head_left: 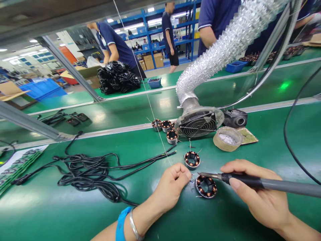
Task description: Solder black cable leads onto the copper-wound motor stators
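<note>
My right hand (260, 194) is closed around a soldering iron (253, 181), whose metal tip points left above the near copper-wound stator ring (206, 186). At the ring's upper left, my left hand (175, 182) is pinched beside the iron tip. A thin pale wire shows at its fingertips, and a thin strand (156, 129) runs up from near this hand to the top of the view. A second stator ring (192, 160) lies just behind the first. Several more rings (172, 136) stand together farther back, left of the round fan grille.
A fan with a grille (199, 125) joins a silver duct (210, 63). Right of it are a round tub (227, 138) and a black device (235, 118). Coiled black cables (87, 167) and green circuit boards (20, 165) lie left. People stand beyond the belt, near a cable pile (117, 77).
</note>
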### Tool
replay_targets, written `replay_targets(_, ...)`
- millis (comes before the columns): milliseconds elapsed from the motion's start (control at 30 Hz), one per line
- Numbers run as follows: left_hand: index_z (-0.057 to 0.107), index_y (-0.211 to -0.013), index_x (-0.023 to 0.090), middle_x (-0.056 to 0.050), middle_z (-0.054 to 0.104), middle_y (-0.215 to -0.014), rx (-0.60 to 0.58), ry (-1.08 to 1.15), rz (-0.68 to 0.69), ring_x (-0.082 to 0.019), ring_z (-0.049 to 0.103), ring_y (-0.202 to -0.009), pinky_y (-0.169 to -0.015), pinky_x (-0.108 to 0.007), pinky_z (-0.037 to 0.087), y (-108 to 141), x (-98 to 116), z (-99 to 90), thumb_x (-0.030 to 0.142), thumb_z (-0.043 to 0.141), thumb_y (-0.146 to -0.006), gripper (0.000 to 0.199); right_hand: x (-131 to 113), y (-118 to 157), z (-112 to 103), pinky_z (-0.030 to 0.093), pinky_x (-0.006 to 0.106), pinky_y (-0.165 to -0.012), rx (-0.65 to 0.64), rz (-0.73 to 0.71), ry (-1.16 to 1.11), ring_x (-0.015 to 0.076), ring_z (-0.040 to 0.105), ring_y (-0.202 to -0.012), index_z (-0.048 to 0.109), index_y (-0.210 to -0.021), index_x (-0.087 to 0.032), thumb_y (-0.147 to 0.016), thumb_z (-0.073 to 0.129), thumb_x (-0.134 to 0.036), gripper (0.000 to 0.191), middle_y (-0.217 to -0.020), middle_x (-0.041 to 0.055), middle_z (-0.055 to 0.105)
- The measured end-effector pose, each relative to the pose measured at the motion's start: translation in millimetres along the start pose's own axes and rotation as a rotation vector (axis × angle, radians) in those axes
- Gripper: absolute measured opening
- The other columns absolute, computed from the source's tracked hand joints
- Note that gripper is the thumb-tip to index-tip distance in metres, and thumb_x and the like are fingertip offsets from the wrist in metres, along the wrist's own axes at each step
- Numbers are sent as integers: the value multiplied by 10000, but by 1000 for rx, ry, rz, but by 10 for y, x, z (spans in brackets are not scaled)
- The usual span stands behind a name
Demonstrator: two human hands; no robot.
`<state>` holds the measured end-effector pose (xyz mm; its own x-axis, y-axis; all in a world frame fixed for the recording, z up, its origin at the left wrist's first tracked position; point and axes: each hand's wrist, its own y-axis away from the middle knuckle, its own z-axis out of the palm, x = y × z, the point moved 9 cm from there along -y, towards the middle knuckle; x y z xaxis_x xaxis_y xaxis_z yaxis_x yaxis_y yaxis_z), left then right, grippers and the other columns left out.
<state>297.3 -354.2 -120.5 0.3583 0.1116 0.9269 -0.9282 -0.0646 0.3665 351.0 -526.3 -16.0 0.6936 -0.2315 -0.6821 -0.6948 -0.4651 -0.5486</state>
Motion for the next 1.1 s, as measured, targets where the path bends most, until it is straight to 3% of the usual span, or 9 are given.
replay_targets(500, 491, -744, 178, 94, 331, -556, -6, -43, 35, -59, 209, -469, -479, -214, 176, -17, 11, 7, 450, 595, -833, 304, -7, 6, 101, 490, 250, -522, -48, 18, -74, 152, 634, -587, 633, -942, -261, -845, 563, -159, 157, -743, -9, 670)
replay_targets(700, 494, -744, 175, 94, 327, -553, -6, -58, 42, -67, 213, -486, -487, -217, 187, -22, 12, 5, 409, 577, -838, 266, -212, 30, 130, 442, 276, -502, -52, -116, -67, 161, 598, -573, 607, -967, -214, -835, 533, -141, 168, -717, 10, 640)
replay_targets(900, 494, -738, 177, 99, 320, -544, -11, -45, 29, -63, 205, -471, -481, -221, 177, -11, 18, 18, 422, 578, -832, 275, -442, 41, 170, 358, 274, -480, -55, -248, -61, 127, 452, -496, 616, -964, -156, -806, 497, -52, 224, -620, 3, 535)
replay_targets(1100, 494, -742, 179, 107, 305, -531, -14, -48, 22, -60, 195, -456, -473, -221, 165, -18, 10, 14, 446, 584, -830, 295, -490, 51, 151, 325, 287, -482, -54, -292, -47, 131, 444, -506, 610, -979, -141, -784, 493, -36, 250, -628, 16, 539)
